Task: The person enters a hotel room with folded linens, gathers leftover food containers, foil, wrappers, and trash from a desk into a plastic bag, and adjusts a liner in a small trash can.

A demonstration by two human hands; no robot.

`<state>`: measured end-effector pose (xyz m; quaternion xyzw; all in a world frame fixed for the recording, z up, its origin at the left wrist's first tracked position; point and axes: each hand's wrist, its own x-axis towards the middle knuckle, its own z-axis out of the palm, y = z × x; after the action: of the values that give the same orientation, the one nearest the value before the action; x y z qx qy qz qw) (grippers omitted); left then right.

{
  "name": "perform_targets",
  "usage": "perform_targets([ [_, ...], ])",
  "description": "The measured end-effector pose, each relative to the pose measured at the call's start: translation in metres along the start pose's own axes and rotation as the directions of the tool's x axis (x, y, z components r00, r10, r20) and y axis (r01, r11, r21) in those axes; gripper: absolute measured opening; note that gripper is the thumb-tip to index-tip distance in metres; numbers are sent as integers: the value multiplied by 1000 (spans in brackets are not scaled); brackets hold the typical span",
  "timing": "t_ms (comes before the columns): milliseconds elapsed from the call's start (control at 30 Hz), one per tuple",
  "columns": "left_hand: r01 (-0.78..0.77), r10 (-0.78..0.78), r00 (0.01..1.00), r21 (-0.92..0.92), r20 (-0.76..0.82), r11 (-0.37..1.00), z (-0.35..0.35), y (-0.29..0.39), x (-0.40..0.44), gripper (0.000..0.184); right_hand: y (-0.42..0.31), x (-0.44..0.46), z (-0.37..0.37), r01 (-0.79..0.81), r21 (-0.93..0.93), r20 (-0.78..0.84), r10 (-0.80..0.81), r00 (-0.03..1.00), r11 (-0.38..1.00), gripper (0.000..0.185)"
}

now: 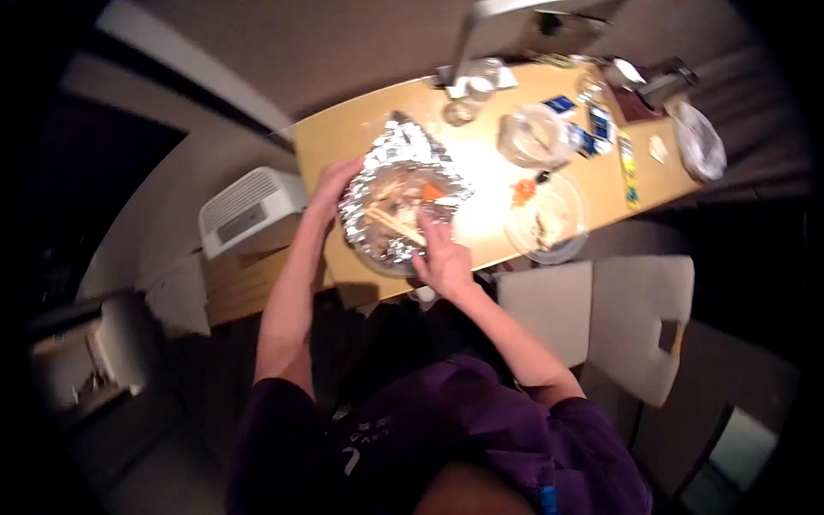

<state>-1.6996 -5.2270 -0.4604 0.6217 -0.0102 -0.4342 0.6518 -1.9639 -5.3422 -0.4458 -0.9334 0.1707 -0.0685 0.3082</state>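
Observation:
A crumpled sheet of aluminium foil (403, 144) lies spread on the table, with its pointed far end away from me. Cooked food (395, 190) with an orange piece (432, 192) sits in its middle; what kind of food is blurred. Pale sticks, like wooden chopsticks (396, 225), slant across the near part. My left hand (337, 184) grips the foil's left edge, its fingertips partly hidden. Over the near right side is my right hand (446, 264), index finger stretched and thumb apart, close to the sticks' right end. Whether it touches them is unclear.
Right of the foil stand a clear plastic tub (534, 136) and a round clear lid (562, 245) with orange scraps. Blue packets (592, 137) and a yellow strip (630, 172) lie farther right. Glass jars (462, 112) stand behind. A white appliance (251, 210) and a chair (635, 318) flank the table.

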Motion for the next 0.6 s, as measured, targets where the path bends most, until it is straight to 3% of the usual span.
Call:
perform_targets([
  [33, -25, 24, 1000, 79, 16, 997, -8, -3, 13, 30, -3, 0, 1, -41, -30, 39, 42, 998, 999, 74],
  [67, -14, 6, 991, 53, 136, 999, -5, 5, 10, 27, -7, 0, 3, -89, -35, 39, 91, 995, 995, 76],
  [133, -43, 17, 992, 215, 125, 976, -1, 8, 5, 24, -13, -1, 8, -155, -19, 10, 155, 988, 988, 77],
  [200, -202, 193, 979, 479, 68, 854, 8, 12, -12, 31, -13, -1, 15, -139, 51, -70, 142, 987, 989, 71],
  [233, -221, 197, 975, 474, 101, 853, 10, 9, -18, 31, -15, 0, 19, -190, 62, -57, 193, 980, 980, 72],
  [300, -479, 287, 876, 615, 388, 627, 13, 1, -34, 36, -22, 5, 18, -238, 63, -55, 242, 969, 969, 73],
  [367, -636, 382, 771, 624, 509, 453, 23, -27, -55, 41, -17, 7, 32, -251, 73, -127, 258, 958, 965, 75],
  [400, -633, 353, 771, 697, 530, 336, 35, -15, -76, 54, -16, 8, 37, -258, 70, -187, 267, 945, 963, 74],
  [433, -623, 351, 779, 705, 520, 339, 41, -17, -80, 54, -16, 10, 44, -262, 74, -237, 272, 933, 962, 74],
  [467, -614, 333, 788, 707, 518, 351, 41, -19, -83, 61, -17, 11, 41, -340, 143, -106, 356, 928, 929, 76],
  [500, -597, 318, 801, 717, 507, 361, 39, -22, -90, 69, -15, 11, 44, -315, 162, -184, 342, 921, 935, 69],
  [600, -550, 376, 790, 831, 485, 86, 58, -37, -115, 83, -19, 17, 23, -294, 228, -121, 326, 938, 928, 57],
])
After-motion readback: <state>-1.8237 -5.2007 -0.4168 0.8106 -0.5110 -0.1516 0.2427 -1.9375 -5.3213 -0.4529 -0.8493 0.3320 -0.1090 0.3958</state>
